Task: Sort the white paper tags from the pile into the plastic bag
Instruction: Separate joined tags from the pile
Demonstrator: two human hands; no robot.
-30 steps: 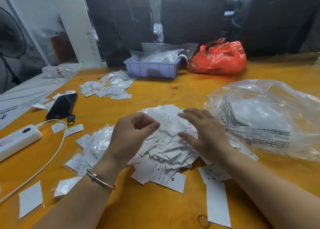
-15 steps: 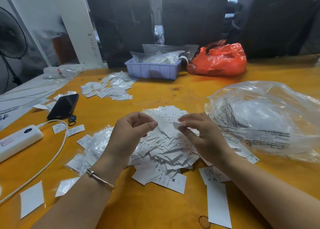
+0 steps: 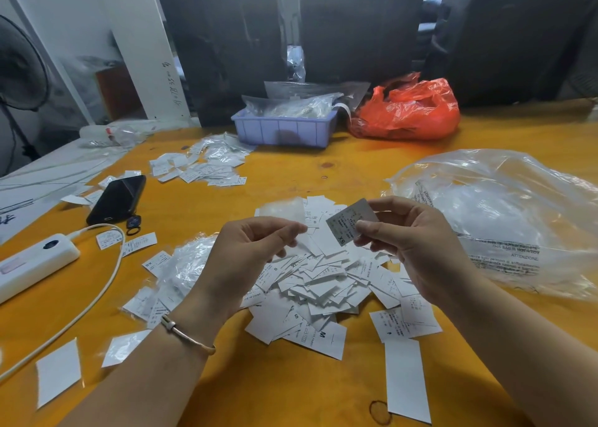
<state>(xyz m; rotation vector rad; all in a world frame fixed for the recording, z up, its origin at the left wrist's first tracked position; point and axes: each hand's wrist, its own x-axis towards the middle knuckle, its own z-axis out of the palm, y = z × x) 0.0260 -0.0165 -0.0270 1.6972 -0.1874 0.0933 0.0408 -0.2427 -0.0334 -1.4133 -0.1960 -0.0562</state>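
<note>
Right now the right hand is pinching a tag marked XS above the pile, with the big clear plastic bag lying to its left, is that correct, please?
Not quite. The right hand does pinch the XS tag above the pile, but the head view shows the clear plastic bag lying to its right, not its left.
</note>
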